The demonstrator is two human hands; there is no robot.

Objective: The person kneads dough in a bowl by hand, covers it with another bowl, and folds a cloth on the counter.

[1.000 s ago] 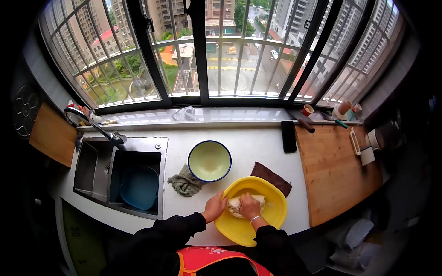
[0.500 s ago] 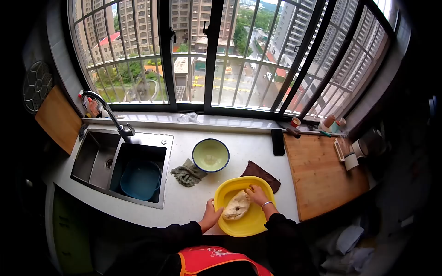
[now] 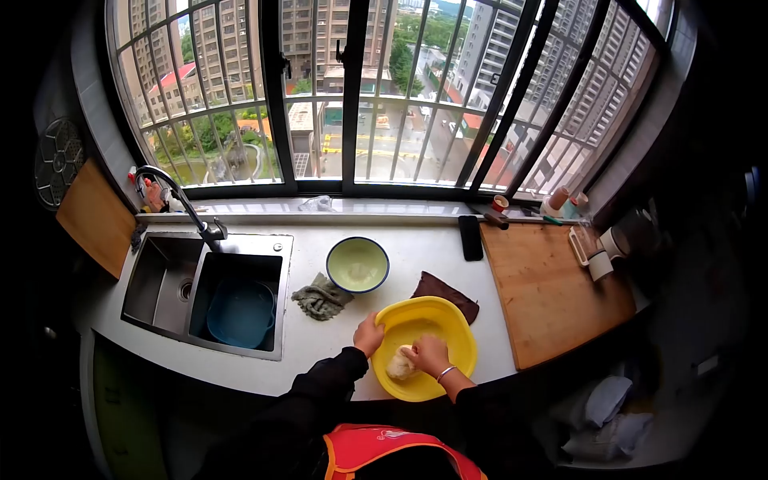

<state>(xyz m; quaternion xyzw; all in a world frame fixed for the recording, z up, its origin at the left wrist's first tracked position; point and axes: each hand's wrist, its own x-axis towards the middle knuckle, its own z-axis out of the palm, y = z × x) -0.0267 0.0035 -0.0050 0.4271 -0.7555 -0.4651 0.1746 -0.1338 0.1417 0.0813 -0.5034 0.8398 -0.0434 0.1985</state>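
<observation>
At the near edge of the white table [image 3: 432,248], one yellow basin [image 3: 428,312], with one lump of pale dough [image 3: 400,366] lying inside, toward the basin's near left.

Your left hand [image 3: 369,334]: gripping the basin's left rim, the black-sleeved arm bent and rising from below.

Your right hand [image 3: 430,354]: inside the basin, over the dough's right side, back of the hand upward, fingers bent and touching the dough. Whether they close around it you cannot tell — the fingertips are hidden. A pale bracelet [image 3: 446,373] circles that wrist; the forearm enters from the lower right.

Changed since half a second ago: your left hand has gone from the basin's lower left side to higher on the rim. Your right hand, earlier at the dough's far right end, now lies nearer the basin's middle and covers part of the dough. The dough, then long and largely exposed, shows as a smaller, rounder lump.

Around the basin: a brown cloth [image 3: 450,299] just beyond its far right side; a pale green bowl [image 3: 358,265] with a dark blue rim, beyond its far left; a grey-green cloth [image 3: 322,298] beside that bowl; a wooden board [image 3: 552,296] to the right.
</observation>
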